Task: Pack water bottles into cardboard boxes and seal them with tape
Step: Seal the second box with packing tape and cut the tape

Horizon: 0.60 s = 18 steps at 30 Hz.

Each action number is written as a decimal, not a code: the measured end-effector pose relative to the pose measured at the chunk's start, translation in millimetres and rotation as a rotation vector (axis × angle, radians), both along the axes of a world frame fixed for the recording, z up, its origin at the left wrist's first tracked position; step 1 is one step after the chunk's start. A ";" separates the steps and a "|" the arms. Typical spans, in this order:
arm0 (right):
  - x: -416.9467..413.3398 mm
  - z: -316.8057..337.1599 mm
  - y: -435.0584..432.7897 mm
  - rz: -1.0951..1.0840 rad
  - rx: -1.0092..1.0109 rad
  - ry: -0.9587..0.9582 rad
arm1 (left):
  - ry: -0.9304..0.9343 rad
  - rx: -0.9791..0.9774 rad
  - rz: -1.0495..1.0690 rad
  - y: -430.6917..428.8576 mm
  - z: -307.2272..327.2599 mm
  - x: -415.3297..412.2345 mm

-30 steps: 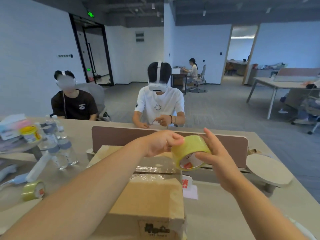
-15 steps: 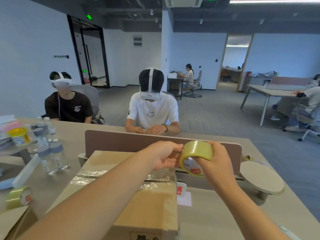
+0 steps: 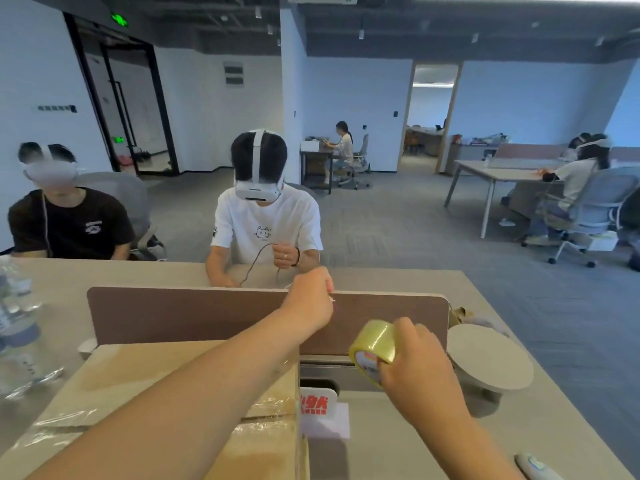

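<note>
The right hand (image 3: 420, 375) grips the tape roll (image 3: 375, 344) right of centre, fingers curled round its rim. The left hand (image 3: 310, 299), higher up, is clenched, apparently pinching the tape end (image 3: 331, 300), though the clear strip barely shows. The cardboard box (image 3: 166, 382) lies lower left on the bench (image 3: 433, 445), water bottles (image 3: 17, 327) at the left edge. The roll looks light and stiff; the strip is probably limp and sticky, best kept taut

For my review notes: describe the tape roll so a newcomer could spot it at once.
Start at the brown divider panel across the desk; near its right end the right hand grips the tape roll. It is the only shiny yellowish ring, unlike the flat grey disc beside it.
</note>
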State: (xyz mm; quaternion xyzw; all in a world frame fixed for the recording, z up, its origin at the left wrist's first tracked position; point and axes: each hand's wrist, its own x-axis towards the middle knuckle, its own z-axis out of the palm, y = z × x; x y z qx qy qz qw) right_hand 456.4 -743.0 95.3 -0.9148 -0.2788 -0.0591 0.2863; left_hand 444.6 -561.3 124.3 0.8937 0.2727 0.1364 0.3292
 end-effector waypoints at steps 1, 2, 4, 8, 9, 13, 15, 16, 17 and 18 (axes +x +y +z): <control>6.5 -8.6 -0.7 -0.023 -0.110 0.027 | -0.010 0.065 -0.021 8.9 1.1 11.5; 12.3 -17.2 -0.3 -0.043 -0.158 0.084 | 0.012 0.086 -0.054 14.4 2.6 21.8; 20.0 -30.4 3.8 -0.042 -0.085 0.219 | 0.059 0.142 -0.095 23.3 1.2 51.0; 41.1 -48.4 25.4 -0.038 0.079 0.276 | 0.058 0.064 -0.254 23.8 1.2 108.2; 49.0 -53.1 30.5 -0.056 0.081 0.283 | 0.074 -0.016 -0.273 25.7 -0.6 121.0; 73.1 -75.0 49.4 -0.140 0.092 0.379 | 0.166 -0.022 -0.387 39.6 -16.7 153.8; 77.9 -84.8 57.8 -0.140 0.098 0.423 | 0.188 0.057 -0.420 47.6 -27.3 162.6; 79.4 -88.9 61.2 -0.144 0.107 0.441 | 0.191 0.059 -0.428 49.3 -32.3 166.9; 81.9 -94.9 65.4 -0.150 0.112 0.459 | 0.191 0.048 -0.428 51.7 -40.0 171.5; 82.7 -96.9 67.1 -0.161 0.124 0.465 | 0.193 0.050 -0.426 50.4 -42.6 172.6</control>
